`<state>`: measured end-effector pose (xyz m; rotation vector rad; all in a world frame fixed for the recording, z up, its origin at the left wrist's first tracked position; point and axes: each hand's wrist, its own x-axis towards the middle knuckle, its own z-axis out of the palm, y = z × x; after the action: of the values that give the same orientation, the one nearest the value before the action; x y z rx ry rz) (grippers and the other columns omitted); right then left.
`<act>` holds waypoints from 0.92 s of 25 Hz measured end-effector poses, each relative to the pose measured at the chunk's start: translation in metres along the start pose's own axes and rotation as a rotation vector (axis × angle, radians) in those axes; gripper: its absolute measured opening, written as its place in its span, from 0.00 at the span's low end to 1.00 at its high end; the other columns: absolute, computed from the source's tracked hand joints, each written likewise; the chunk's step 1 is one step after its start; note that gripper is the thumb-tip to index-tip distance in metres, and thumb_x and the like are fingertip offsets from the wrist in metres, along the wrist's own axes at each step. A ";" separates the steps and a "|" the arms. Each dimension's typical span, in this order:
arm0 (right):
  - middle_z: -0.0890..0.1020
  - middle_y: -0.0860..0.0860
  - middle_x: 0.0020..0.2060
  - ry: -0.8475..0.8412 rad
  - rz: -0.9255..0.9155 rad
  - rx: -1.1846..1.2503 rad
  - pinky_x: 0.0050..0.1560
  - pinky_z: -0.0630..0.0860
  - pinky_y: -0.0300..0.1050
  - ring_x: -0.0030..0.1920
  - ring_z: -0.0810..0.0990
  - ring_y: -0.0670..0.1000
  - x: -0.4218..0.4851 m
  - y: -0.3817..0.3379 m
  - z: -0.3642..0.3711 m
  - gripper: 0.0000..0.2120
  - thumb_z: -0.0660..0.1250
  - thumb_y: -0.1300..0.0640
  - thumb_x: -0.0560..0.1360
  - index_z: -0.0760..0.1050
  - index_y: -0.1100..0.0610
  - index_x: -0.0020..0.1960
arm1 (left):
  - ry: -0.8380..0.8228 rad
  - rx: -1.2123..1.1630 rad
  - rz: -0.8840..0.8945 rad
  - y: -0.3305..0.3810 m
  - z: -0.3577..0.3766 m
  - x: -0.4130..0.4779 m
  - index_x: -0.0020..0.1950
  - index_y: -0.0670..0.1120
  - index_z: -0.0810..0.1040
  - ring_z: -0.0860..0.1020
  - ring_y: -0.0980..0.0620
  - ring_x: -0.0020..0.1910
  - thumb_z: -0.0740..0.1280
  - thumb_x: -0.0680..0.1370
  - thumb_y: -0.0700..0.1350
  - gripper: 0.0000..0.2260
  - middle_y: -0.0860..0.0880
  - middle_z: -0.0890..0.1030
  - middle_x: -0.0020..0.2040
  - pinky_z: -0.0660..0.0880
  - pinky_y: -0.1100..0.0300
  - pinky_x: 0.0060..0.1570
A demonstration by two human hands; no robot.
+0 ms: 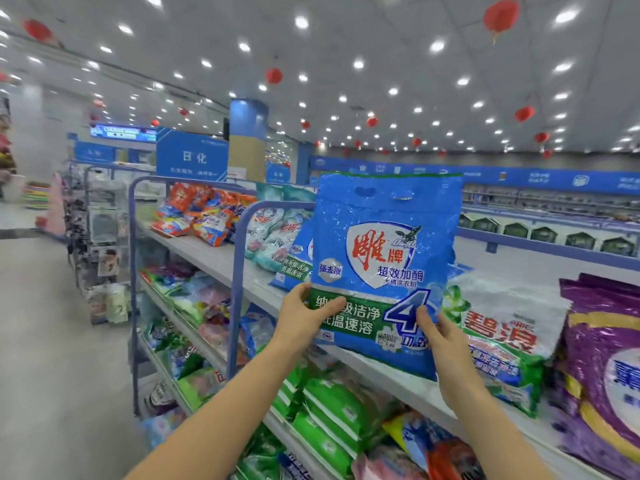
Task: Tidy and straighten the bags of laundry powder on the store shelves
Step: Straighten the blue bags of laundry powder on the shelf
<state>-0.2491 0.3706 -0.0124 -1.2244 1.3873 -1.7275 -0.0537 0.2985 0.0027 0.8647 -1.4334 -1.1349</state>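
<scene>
Both hands grip a blue laundry powder bag (384, 258) held upright: the left hand (304, 320) pinches its lower left edge and the right hand (446, 344) its lower right corner. Its bottom seems to meet the top shelf (221, 261). Just right of it lies a green-and-white bag (502, 327), then a purple bag (602, 341).

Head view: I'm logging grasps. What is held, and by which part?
The blue bag, held by both hands near its bottom: left hand pinches the lower left edge, right hand the lower right edge.

Blue laundry powder bag (384, 258) upright above top shelf (221, 261)
</scene>
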 end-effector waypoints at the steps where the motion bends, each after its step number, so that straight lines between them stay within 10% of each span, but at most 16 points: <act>1: 0.79 0.55 0.59 -0.007 0.004 0.010 0.64 0.71 0.59 0.59 0.77 0.57 0.016 0.000 0.006 0.41 0.68 0.30 0.60 0.72 0.57 0.63 | 0.011 0.015 -0.001 -0.006 0.001 0.022 0.57 0.45 0.75 0.80 0.52 0.52 0.75 0.68 0.47 0.20 0.47 0.80 0.55 0.78 0.51 0.54; 7: 0.83 0.50 0.47 -0.027 0.024 -0.058 0.44 0.78 0.40 0.44 0.82 0.46 0.109 0.013 0.027 0.08 0.61 0.51 0.77 0.73 0.54 0.52 | -0.045 0.025 -0.052 -0.040 0.010 0.134 0.61 0.44 0.73 0.79 0.50 0.53 0.76 0.66 0.55 0.28 0.47 0.79 0.57 0.77 0.52 0.55; 12: 0.83 0.49 0.46 0.064 0.078 -0.212 0.49 0.77 0.40 0.45 0.81 0.46 0.138 0.041 0.029 0.04 0.61 0.53 0.78 0.74 0.51 0.48 | -0.184 -0.020 -0.136 -0.080 0.024 0.176 0.56 0.42 0.74 0.79 0.52 0.49 0.72 0.73 0.44 0.15 0.46 0.80 0.52 0.76 0.55 0.54; 19: 0.83 0.47 0.44 0.114 0.178 -0.406 0.38 0.78 0.34 0.37 0.83 0.39 0.136 0.054 0.035 0.05 0.62 0.57 0.77 0.74 0.55 0.52 | -0.520 0.106 -0.190 -0.101 0.008 0.215 0.73 0.44 0.61 0.71 0.54 0.60 0.73 0.69 0.55 0.37 0.48 0.71 0.67 0.67 0.53 0.67; 23: 0.82 0.48 0.41 0.227 0.234 -0.460 0.29 0.74 0.31 0.32 0.82 0.39 0.128 0.052 0.048 0.03 0.62 0.59 0.78 0.73 0.54 0.50 | -0.702 0.170 -0.210 -0.099 -0.002 0.234 0.70 0.45 0.63 0.72 0.54 0.59 0.70 0.74 0.52 0.29 0.48 0.70 0.69 0.69 0.56 0.64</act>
<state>-0.2606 0.2252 -0.0246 -1.0567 2.0590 -1.4627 -0.0989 0.0501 -0.0230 0.7775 -2.0671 -1.5889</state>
